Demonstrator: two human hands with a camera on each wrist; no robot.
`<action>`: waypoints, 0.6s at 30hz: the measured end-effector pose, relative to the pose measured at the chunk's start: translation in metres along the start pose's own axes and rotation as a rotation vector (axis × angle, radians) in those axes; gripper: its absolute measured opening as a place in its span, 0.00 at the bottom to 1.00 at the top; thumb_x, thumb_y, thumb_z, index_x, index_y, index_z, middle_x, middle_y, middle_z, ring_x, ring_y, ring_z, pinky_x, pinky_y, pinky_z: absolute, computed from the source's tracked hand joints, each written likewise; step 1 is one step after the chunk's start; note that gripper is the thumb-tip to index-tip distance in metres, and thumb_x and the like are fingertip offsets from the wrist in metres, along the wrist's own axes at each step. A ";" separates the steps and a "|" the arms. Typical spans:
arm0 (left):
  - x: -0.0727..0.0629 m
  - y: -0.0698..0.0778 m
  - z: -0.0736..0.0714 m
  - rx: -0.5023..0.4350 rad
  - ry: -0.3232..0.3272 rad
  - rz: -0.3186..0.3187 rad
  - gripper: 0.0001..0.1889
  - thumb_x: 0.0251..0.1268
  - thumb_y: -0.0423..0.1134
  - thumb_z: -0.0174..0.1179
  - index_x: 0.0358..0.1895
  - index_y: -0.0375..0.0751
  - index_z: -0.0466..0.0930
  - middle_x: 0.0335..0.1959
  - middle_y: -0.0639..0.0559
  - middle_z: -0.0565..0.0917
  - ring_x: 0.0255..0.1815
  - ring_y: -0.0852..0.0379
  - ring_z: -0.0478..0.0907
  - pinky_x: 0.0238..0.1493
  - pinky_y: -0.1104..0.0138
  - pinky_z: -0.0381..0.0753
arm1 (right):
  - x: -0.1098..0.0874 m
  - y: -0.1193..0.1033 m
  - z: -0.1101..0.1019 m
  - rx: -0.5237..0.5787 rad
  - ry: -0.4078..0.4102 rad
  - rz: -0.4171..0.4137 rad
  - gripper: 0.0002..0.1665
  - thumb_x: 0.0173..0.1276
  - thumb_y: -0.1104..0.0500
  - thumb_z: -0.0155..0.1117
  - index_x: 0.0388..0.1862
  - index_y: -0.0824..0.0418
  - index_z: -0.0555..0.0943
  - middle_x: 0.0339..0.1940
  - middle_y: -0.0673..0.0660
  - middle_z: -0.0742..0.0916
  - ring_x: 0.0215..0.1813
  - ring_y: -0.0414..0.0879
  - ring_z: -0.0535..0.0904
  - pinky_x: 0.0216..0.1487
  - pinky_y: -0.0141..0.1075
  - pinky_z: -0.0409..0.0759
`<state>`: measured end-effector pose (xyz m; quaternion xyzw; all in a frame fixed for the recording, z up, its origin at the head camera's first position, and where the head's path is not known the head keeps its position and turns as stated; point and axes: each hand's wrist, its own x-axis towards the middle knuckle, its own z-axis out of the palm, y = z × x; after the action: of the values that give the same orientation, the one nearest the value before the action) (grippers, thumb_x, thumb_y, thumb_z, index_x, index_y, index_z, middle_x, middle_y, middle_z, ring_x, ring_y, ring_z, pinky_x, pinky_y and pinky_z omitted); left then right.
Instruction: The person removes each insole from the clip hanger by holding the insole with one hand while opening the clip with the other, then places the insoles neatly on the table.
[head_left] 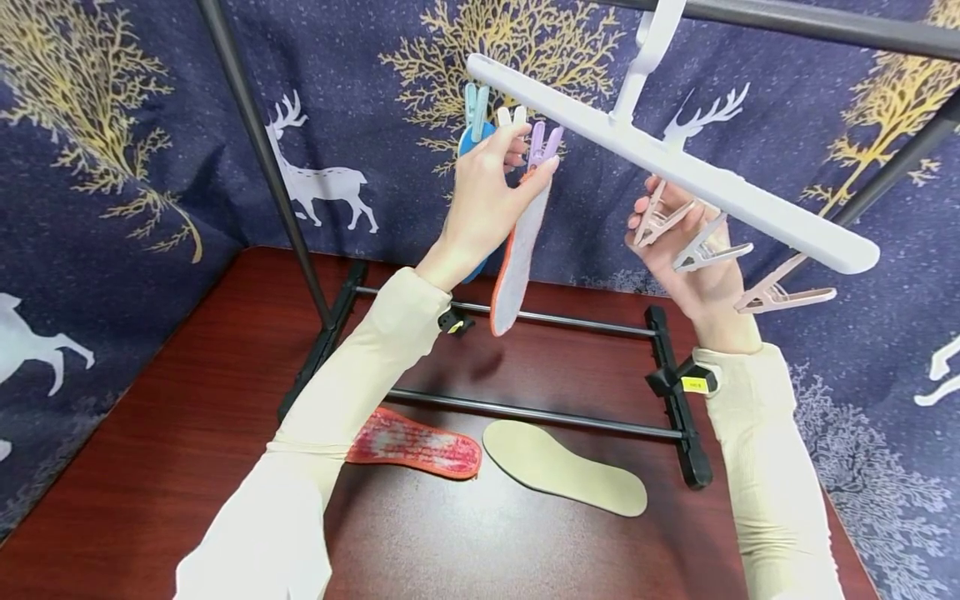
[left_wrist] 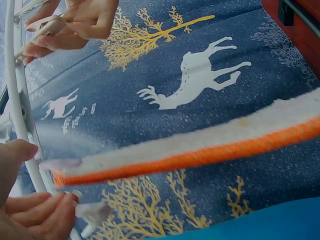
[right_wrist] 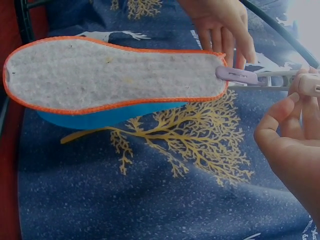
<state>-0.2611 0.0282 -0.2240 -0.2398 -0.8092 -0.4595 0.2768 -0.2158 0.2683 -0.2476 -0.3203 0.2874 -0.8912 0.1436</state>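
Observation:
A white clip hanger (head_left: pixel 675 162) hangs in front of me. From its purple clothespin (head_left: pixel 542 146) hangs a grey insole with orange edging (head_left: pixel 519 258). My left hand (head_left: pixel 487 187) is around the top of that insole, thumb and fingers apart, close to the purple and white clothespins; contact is unclear. Behind it, a blue insole (right_wrist: pixel 85 119) hangs near the teal clothespin (head_left: pixel 476 108). My right hand (head_left: pixel 693 258) pinches a pale pink clothespin (head_left: pixel 660 218) on the hanger's right half. A grey clothespin (head_left: pixel 708 250) and another pink clothespin (head_left: pixel 783 292) hang beside it.
On the reddish-brown table (head_left: pixel 420 550) lie a red patterned insole (head_left: pixel 420 446) and a beige insole (head_left: pixel 566 468). A black rack with a top rail (head_left: pixel 817 25), uprights and lower bars (head_left: pixel 525 412) stands around the work. Dark blue deer-patterned cloth (head_left: pixel 420 192) hangs behind.

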 end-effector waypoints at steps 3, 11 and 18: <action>0.005 0.005 0.003 0.040 0.010 -0.039 0.25 0.65 0.49 0.62 0.60 0.38 0.75 0.47 0.44 0.85 0.47 0.55 0.82 0.52 0.70 0.76 | -0.001 0.000 0.000 0.004 -0.005 0.002 0.24 0.65 0.62 0.60 0.56 0.73 0.70 0.45 0.68 0.84 0.48 0.56 0.80 0.53 0.43 0.75; 0.017 0.013 0.007 0.056 -0.013 -0.103 0.25 0.65 0.50 0.62 0.60 0.40 0.75 0.43 0.48 0.86 0.42 0.59 0.82 0.47 0.72 0.76 | -0.001 -0.002 0.000 -0.015 0.012 0.001 0.23 0.66 0.61 0.59 0.56 0.73 0.69 0.45 0.69 0.84 0.46 0.58 0.81 0.53 0.46 0.75; 0.021 0.017 0.009 0.071 -0.022 -0.113 0.18 0.66 0.46 0.60 0.53 0.38 0.80 0.41 0.49 0.87 0.40 0.60 0.83 0.45 0.73 0.76 | -0.001 -0.002 0.001 -0.032 0.030 0.001 0.23 0.65 0.63 0.61 0.55 0.72 0.70 0.44 0.68 0.84 0.45 0.57 0.81 0.52 0.45 0.75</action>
<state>-0.2678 0.0465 -0.2032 -0.1887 -0.8402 -0.4427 0.2500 -0.2145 0.2700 -0.2458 -0.3089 0.3040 -0.8911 0.1345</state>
